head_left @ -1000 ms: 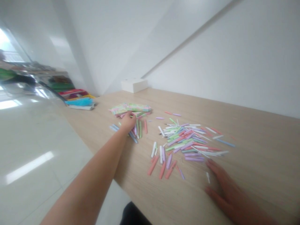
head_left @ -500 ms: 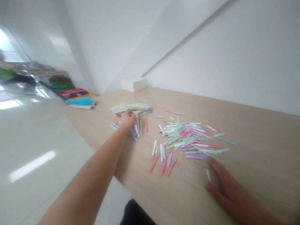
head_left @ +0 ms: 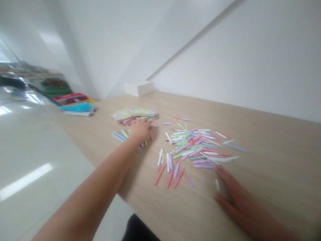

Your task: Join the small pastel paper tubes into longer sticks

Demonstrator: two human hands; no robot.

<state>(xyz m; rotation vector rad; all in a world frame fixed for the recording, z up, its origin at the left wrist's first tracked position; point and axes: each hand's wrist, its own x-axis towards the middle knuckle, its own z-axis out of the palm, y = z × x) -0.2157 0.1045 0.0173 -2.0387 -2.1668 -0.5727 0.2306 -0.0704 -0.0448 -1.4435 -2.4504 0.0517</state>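
Note:
My left hand (head_left: pixel 141 130) reaches over the left-hand row of coloured pen parts, palm down, its fingers somewhat apart and nothing visible in them. Green and blue pieces (head_left: pixel 117 136) stick out from beneath and beside it. Just behind its fingertips lie flat printed packets (head_left: pixel 142 112) in green and pink. My right hand (head_left: pixel 235 197) rests on the table at the lower right, thumb and fingers apart, with a small white piece (head_left: pixel 217 184) between them. Close to its fingertips spreads a loose heap of pen parts (head_left: pixel 198 144), in purple, red, green and white.
A wooden table (head_left: pixel 271 160) runs along a white wall. Toward the back stands a white box (head_left: pixel 138 88). Separate red caps (head_left: pixel 159 174) lie near the front, and a blue bag (head_left: pixel 76 107) lies beyond the table's left side.
My left hand has moved slightly right and toward me over the pen parts, going from a pinch to spread fingers. The whole view has shifted a little; my right hand stays put.

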